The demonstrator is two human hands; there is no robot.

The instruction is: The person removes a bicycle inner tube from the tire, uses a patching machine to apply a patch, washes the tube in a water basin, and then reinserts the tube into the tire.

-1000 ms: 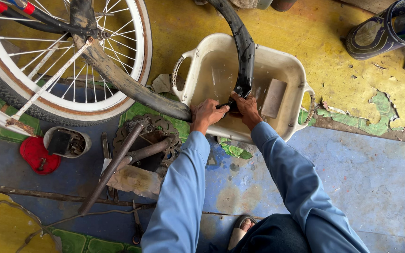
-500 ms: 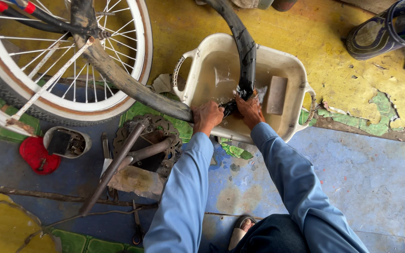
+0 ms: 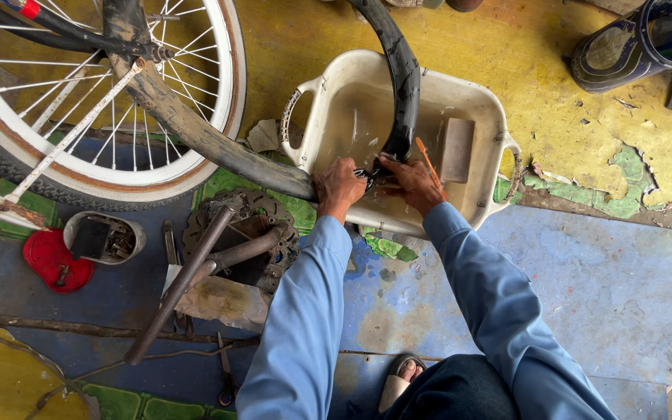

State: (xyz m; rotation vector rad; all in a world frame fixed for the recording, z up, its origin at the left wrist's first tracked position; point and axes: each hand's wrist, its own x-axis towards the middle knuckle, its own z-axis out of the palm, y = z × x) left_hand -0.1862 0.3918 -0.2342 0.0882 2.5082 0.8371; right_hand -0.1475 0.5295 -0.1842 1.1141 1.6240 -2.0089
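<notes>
- My left hand [image 3: 337,187] and right hand [image 3: 410,183] both pinch the black inner tube [image 3: 402,78] over the white water basin [image 3: 476,101]
- Tube looks soft, wet, slippery — I'd grip near the valve

I note even, soft daylight, faint shadows, no glare, sharp focus throughout, and slight wide-angle bending at edges.

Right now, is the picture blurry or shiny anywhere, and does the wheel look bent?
Head view: even, soft daylight, no hard shadows; the hands, left and right, look sharp on the black inner tube. Head view: the water in the white tub gives a faint sheen, no strong glare. Head view: the bicycle wheel bulges slightly near the frame's corner, likely wide-lens distortion.
</notes>
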